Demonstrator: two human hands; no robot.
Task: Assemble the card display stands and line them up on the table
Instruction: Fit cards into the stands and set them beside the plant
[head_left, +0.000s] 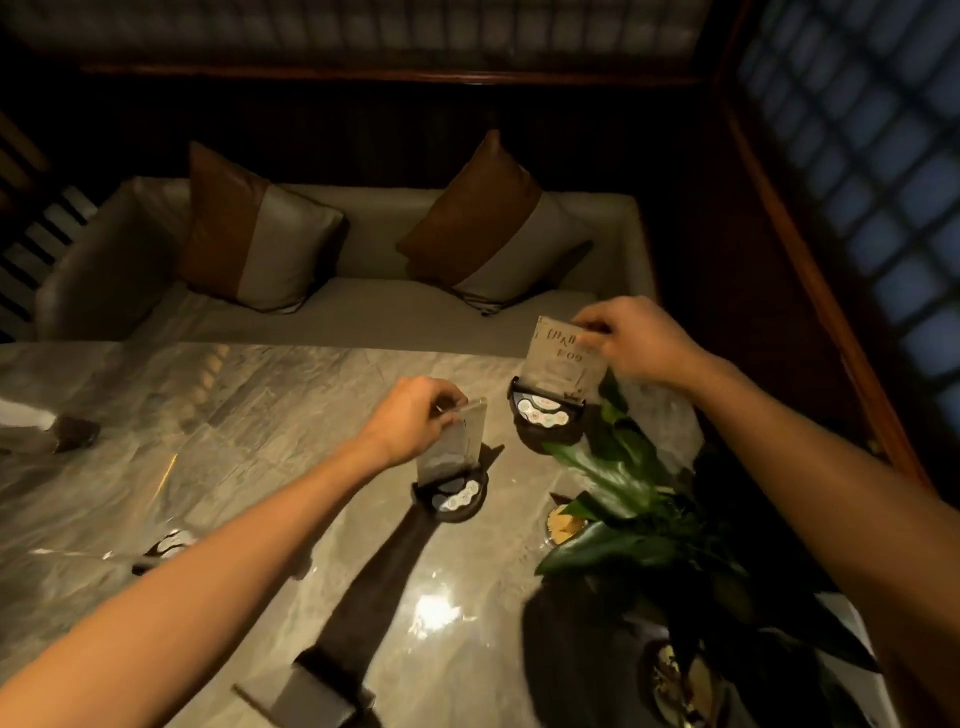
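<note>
Plant (639, 499) crowds right; table (208, 415) left seems open.

The print on the far card (563, 353) is blurred past reading. A dark stand (317, 691) is cut off by the bottom edge, and the near right dish (675, 680) is half hidden by leaves (634, 525).

Dim in here, warm yellow light falling from above onto the glossy grey marble worktop (249, 415). There's a hot white glare spot near the close edge, paler sheen streaks to the left. The left forearm throws a long dark shadow bar toward the near edge. The leafy green plant (623, 499) sinks into murk on the right. Corners go almost black, the latticed window (872, 171) glows bluish, straight lines bow at the edges, and detail is soft throughout.
</note>
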